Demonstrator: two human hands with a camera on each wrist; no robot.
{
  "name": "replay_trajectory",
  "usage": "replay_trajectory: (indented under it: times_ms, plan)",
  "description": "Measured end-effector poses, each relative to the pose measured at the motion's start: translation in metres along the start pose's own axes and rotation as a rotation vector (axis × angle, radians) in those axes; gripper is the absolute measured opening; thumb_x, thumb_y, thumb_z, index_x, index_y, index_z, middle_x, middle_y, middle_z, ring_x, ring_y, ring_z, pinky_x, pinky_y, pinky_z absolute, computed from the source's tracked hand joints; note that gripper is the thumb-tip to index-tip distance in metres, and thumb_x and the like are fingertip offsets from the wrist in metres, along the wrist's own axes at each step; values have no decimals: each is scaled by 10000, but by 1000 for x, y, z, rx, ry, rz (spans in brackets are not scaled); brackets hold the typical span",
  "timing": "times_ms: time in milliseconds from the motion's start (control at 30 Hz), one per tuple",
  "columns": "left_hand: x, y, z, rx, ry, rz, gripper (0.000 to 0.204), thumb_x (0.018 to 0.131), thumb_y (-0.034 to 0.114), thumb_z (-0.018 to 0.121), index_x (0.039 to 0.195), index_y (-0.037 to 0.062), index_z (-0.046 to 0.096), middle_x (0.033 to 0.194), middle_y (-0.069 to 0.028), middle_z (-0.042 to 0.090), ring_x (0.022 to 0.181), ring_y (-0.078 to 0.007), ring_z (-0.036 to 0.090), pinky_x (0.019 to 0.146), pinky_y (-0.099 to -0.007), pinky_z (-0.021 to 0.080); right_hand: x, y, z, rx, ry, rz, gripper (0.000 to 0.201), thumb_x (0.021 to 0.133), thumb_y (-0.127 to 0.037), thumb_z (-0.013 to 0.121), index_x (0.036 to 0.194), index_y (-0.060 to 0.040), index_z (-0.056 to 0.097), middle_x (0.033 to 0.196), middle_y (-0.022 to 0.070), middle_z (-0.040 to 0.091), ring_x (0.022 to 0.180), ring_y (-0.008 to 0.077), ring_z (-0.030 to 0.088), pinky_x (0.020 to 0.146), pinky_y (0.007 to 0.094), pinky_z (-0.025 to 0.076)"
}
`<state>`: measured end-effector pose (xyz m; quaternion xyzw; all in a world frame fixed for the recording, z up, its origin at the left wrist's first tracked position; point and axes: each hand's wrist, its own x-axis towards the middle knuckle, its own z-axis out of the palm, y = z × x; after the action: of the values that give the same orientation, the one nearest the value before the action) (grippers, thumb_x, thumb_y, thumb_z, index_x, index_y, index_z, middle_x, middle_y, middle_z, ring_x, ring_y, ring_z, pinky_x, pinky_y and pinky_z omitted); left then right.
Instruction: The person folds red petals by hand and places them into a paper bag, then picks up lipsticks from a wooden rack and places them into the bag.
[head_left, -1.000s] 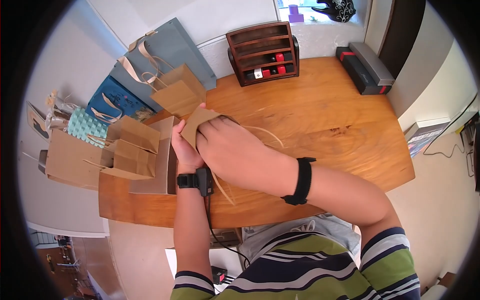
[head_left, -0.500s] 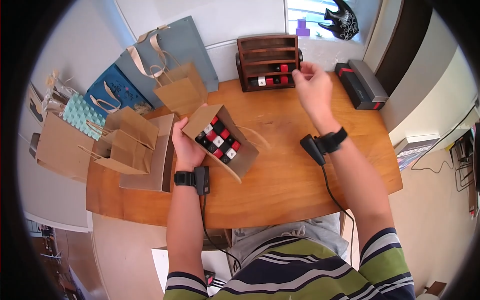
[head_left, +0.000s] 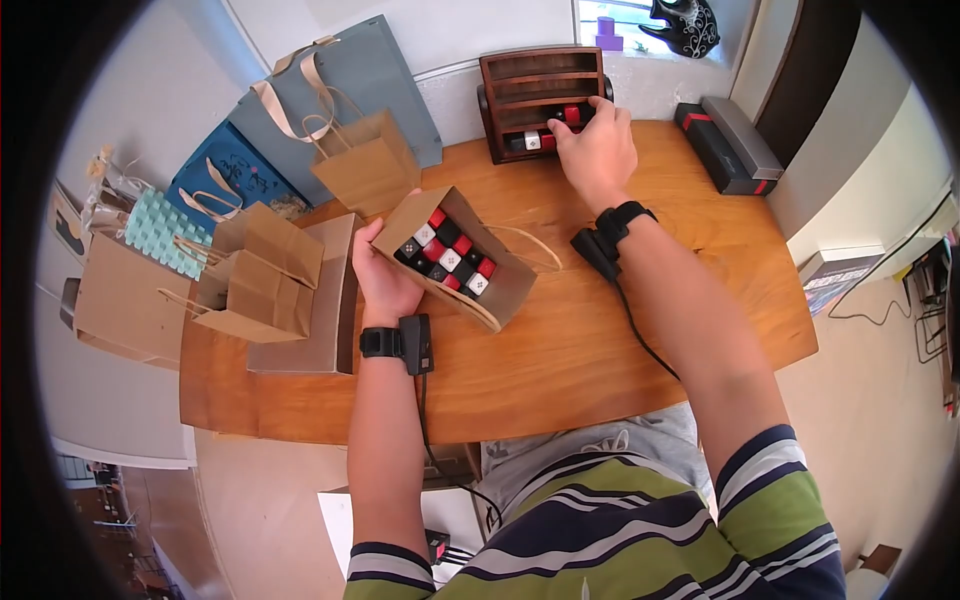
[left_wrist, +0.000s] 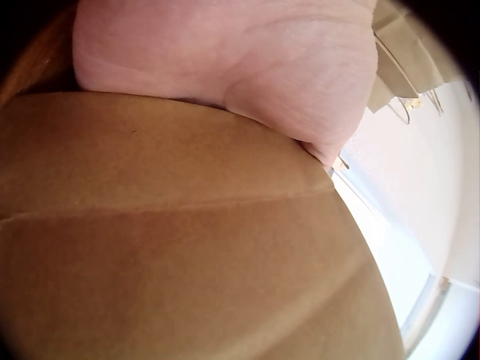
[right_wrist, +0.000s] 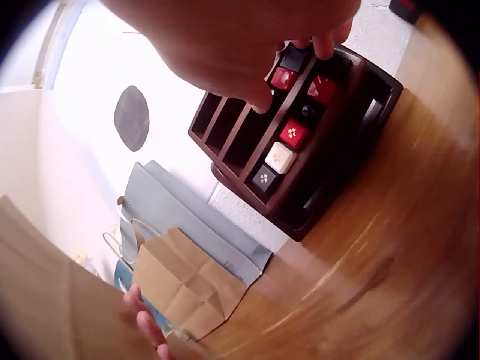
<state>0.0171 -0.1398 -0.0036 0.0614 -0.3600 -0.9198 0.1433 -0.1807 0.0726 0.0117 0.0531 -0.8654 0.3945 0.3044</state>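
The left hand (head_left: 388, 283) holds a brown paper bag (head_left: 410, 224) from its left side, thumb on the edge, mouth tilted toward the head view. Several red, black and white cubes (head_left: 449, 259) lie inside. In the left wrist view the palm (left_wrist: 225, 52) rests against the bag's paper (left_wrist: 180, 270). The right hand (head_left: 600, 155) reaches to the dark wooden rack (head_left: 489, 68), thumb and fingers apart around its lower shelves. In the right wrist view the fingertips are beside a red cube (right_wrist: 283, 78); a white cube (right_wrist: 280, 158) stands on the lowest shelf.
Left on the wooden table (head_left: 480, 390) are small brown bags (head_left: 262, 300) on a flat box (head_left: 335, 290), a blue bag (head_left: 235, 175) and a large grey-blue bag (head_left: 385, 75). Dark long boxes (head_left: 728, 160) lie at the back right.
The right hand came out of the bag, swung over to the rack and is now in front of its lower shelves. The left hand's bag has turned, its cubes now showing.
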Motion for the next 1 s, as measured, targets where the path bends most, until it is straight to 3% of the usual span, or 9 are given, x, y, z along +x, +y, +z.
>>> replay_trajectory:
  times_ms: [33,333,533,700,1000]
  plan:
    - [0,0,2,-1,23,7,693,969,400,450,1497,-45,501,1451,-170,603,1329,-306,570,1155,-431,423,0,-2,1,-8,-9,23,617,836,-379,855,1311,-73,607,1251,140,611,1153,335,624,944,465,508]
    - [3,-2,-5,41,-62,24,691,968,397,457,1493,-51,508,1436,-171,618,1327,-293,576,1159,-407,417,-7,-22,14,-46,72,143,748,789,-420,888,1365,-75,558,1279,124,574,1173,317,608,934,468,480]
    - [6,-3,-11,66,-84,14,699,975,419,452,1510,-28,504,1410,-168,636,1267,-287,620,1109,-397,470,-10,-33,30,-29,158,240,768,760,-395,910,1362,-91,542,1293,124,553,1198,326,580,932,475,472]
    - [4,-1,-8,33,-77,11,687,971,373,445,1503,-59,497,1499,-160,577,1366,-290,551,1174,-403,397,1,-43,37,11,165,387,714,788,-328,887,1355,-94,522,1300,130,550,1203,329,582,931,480,471]
    - [4,-1,-8,15,-89,9,684,970,377,452,1492,-62,506,1485,-170,582,1364,-306,548,1173,-417,398,-2,-33,30,-47,108,278,535,812,-311,843,1258,-151,595,1275,104,571,1208,301,566,953,469,430]
